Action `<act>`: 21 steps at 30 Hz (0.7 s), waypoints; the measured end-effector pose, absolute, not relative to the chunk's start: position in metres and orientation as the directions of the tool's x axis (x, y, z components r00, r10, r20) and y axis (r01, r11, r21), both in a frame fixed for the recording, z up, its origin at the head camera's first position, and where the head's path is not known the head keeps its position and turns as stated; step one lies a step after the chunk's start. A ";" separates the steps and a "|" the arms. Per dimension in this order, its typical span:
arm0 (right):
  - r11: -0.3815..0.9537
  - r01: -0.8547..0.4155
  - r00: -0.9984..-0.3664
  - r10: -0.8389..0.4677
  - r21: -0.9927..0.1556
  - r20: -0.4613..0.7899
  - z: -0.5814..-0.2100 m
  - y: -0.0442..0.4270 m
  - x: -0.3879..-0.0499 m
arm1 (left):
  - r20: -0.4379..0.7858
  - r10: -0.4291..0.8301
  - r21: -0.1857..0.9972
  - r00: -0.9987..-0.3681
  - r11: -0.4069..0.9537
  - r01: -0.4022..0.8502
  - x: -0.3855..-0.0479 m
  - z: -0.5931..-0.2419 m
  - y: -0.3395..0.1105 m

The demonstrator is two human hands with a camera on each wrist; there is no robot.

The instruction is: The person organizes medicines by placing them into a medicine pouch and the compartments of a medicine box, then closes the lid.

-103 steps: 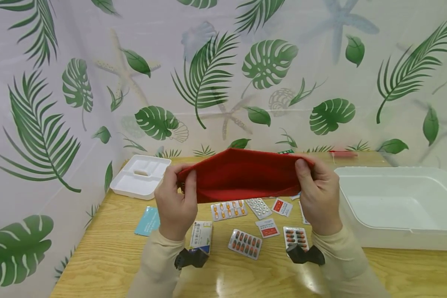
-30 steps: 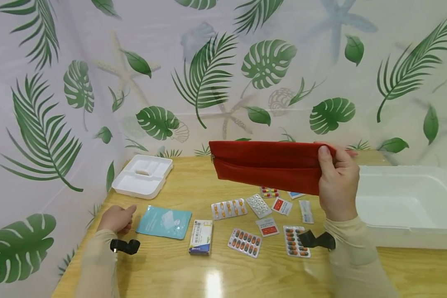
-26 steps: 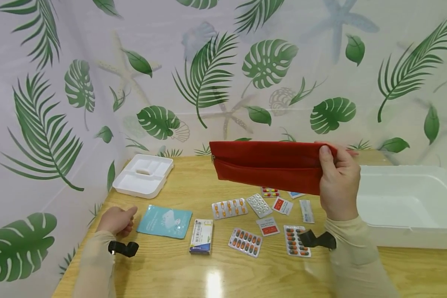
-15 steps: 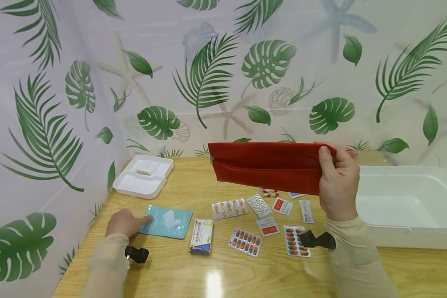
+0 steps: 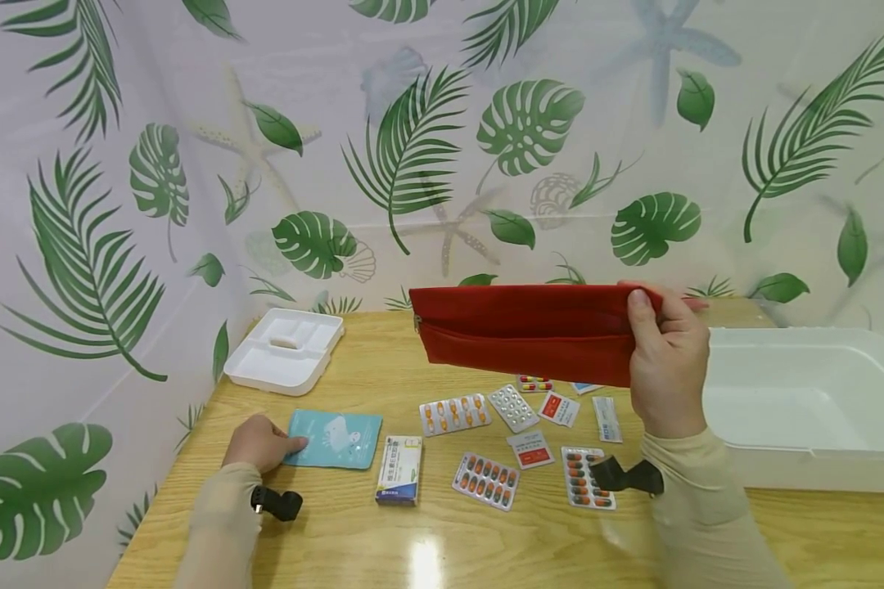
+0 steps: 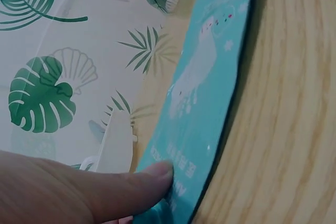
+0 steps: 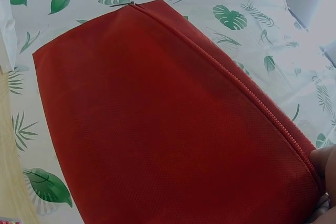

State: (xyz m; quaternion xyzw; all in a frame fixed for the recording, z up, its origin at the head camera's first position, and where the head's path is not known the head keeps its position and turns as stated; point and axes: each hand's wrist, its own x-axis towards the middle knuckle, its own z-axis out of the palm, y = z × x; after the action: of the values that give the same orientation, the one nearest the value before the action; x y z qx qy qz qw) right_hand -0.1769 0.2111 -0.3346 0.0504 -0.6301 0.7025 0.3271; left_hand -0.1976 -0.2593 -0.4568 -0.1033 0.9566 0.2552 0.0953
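Note:
A red zippered pouch hangs above the table, its right end gripped by my right hand with the thumb on the near face. The zipper runs along its top edge in the right wrist view, where the pouch fills most of the picture. At the left, my left hand pinches the left edge of a flat teal packet. In the left wrist view the thumb presses on the packet's printed face; the fingers beneath are hidden. A white medicine box stands right of the packet.
Blister packs of capsules and tablets, plus small red-and-white sachets, lie mid-table. A white divided tray sits at the back left. A large translucent bin stands at the right. Patterned curtains border the table.
My left hand let go of the pouch, moved left and down to the table, then reached right onto the teal packet's edge. The packet has shifted slightly. My right hand keeps holding the pouch.

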 end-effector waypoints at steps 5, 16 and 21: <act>0.000 -0.524 -0.782 0.395 -0.852 0.481 -0.333 0.211 -0.178 | -0.216 -0.111 0.504 -0.970 0.838 -0.208 -0.199 -0.461 -0.264; -0.002 -0.514 -0.790 0.390 -0.858 0.473 -0.330 0.212 -0.181 | -0.258 -0.074 0.643 -0.963 0.731 -0.228 -0.200 -0.459 -0.271; 0.006 -0.505 -0.793 0.390 -0.863 0.467 -0.328 0.212 -0.182 | -0.223 -0.068 0.718 -0.972 0.663 -0.211 -0.201 -0.457 -0.271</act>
State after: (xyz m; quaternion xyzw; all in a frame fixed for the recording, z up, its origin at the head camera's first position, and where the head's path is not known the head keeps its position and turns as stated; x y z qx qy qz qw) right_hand -0.1818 0.2119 -0.3279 0.0455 -0.6340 0.7034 0.3182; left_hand -0.2012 -0.2707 -0.4572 -0.0769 0.9075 0.4032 0.0889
